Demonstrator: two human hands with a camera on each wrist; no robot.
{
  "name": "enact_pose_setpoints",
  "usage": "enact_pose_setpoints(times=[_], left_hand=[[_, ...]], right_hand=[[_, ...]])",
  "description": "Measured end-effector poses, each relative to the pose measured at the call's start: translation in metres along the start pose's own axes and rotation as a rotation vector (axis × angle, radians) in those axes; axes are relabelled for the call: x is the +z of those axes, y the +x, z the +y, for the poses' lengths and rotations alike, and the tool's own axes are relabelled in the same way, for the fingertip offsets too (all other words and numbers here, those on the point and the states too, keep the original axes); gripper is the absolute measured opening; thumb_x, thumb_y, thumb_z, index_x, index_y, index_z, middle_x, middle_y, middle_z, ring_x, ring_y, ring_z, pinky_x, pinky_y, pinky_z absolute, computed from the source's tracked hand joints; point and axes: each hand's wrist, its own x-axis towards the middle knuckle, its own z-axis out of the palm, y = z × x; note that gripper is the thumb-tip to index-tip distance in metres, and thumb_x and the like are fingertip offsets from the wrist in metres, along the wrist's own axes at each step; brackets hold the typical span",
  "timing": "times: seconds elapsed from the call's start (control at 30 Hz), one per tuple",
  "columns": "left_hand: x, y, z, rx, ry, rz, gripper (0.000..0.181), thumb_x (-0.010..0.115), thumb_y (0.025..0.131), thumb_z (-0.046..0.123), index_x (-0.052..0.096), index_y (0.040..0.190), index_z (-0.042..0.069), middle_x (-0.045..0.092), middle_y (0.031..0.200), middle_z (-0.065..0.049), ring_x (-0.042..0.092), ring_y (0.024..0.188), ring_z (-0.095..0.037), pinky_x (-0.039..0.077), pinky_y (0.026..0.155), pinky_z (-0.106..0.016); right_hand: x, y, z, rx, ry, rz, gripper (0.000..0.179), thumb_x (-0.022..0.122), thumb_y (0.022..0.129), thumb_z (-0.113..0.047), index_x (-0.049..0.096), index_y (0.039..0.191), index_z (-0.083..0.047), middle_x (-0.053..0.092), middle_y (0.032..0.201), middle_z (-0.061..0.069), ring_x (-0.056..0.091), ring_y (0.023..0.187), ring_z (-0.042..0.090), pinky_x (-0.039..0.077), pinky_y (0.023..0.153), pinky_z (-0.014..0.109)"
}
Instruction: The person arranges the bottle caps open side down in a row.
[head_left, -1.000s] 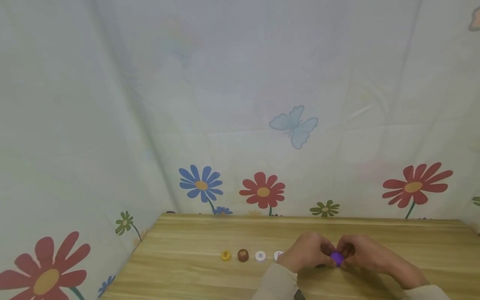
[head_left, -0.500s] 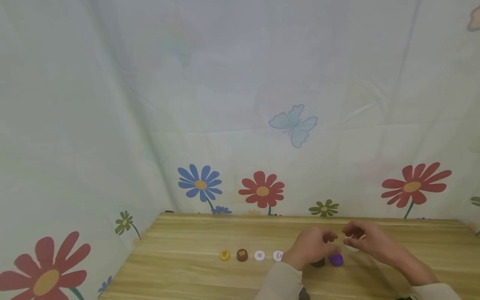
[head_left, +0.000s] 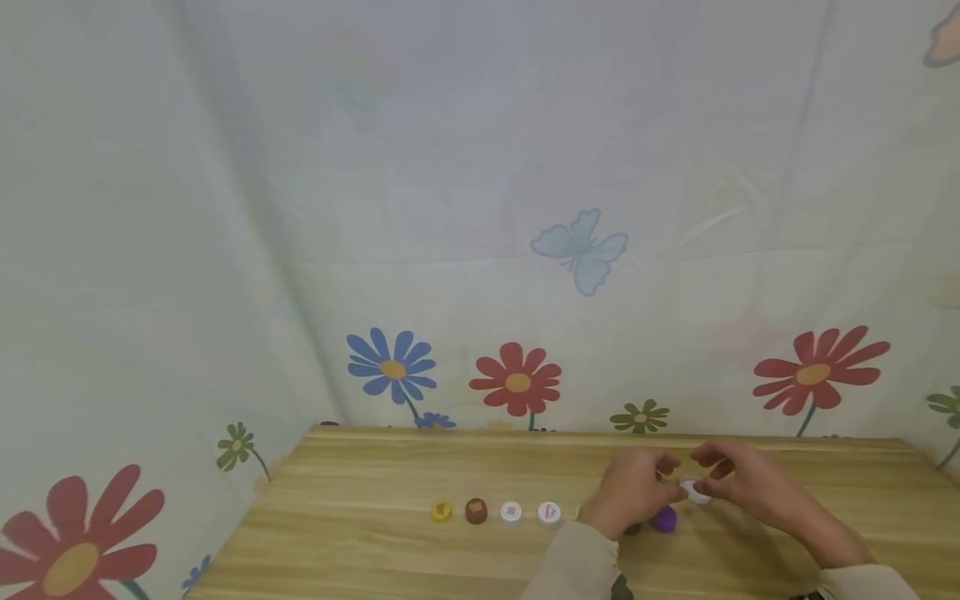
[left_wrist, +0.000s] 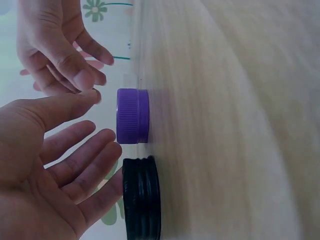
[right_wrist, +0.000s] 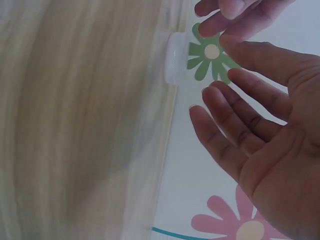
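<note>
My left hand (head_left: pixel 630 493) hovers over the purple bottle cap (head_left: pixel 663 520) and a black cap (left_wrist: pixel 142 200), which its wrist hides mostly in the head view. Its fingers are loosely bent and hold nothing. My right hand (head_left: pixel 753 493) is just right of a white cap (head_left: pixel 697 492), with thumb and fingers relaxed and apart from it in the right wrist view. The thumbs of both hands come close together above the caps. The ribbed purple cap (left_wrist: pixel 132 116) sits beside the black threaded one on the wood.
To the left stand a yellow cap (head_left: pixel 441 511), a brown cap (head_left: pixel 476 511), a white cap with a grey square (head_left: pixel 512 512) and a white cap with a red-blue print (head_left: pixel 549 512), spaced in a row. A flowered cloth (head_left: pixel 450 208) hangs behind the wooden table (head_left: pixel 360 550).
Both hands have left the purple cap, which they held between their fingertips a second ago. They have risen slightly and moved back to around the white cap, now more visible.
</note>
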Motion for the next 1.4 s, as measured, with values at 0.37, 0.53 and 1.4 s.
enact_pose_setpoints(times=[0.37,0.53,1.4], left_hand=[[0.006,0.002,0.002,0.003,0.108,-0.060,0.033,0.077,0.081,0.028,0.070,0.112,0.019,0.068,0.100,0.011,0.059,0.090,0.000,0.044,0.080,-0.016],[0.008,0.003,0.001,0.003,0.094,-0.074,0.030,0.077,0.082,0.026,0.071,0.110,0.019,0.069,0.100,0.012,0.059,0.090,0.001,0.044,0.080,-0.016],[-0.003,0.001,-0.011,0.003,-0.062,0.057,0.018,0.081,0.076,0.019,0.075,0.092,0.024,0.066,0.082,0.019,0.056,0.075,0.005,0.041,0.066,-0.013]], right_hand=[[0.006,-0.001,0.019,-0.025,0.018,-0.059,0.037,0.079,0.074,-0.006,0.063,0.104,0.007,0.066,0.094,0.010,0.063,0.083,0.026,0.052,0.069,0.030],[0.009,-0.001,0.021,-0.051,0.007,-0.054,0.035,0.079,0.073,-0.004,0.063,0.102,0.007,0.065,0.091,0.008,0.061,0.081,0.023,0.051,0.067,0.028],[0.001,0.000,0.005,-0.025,0.081,-0.110,0.021,0.067,0.091,-0.024,0.066,0.104,-0.007,0.067,0.092,-0.001,0.062,0.083,0.010,0.051,0.070,0.026]])
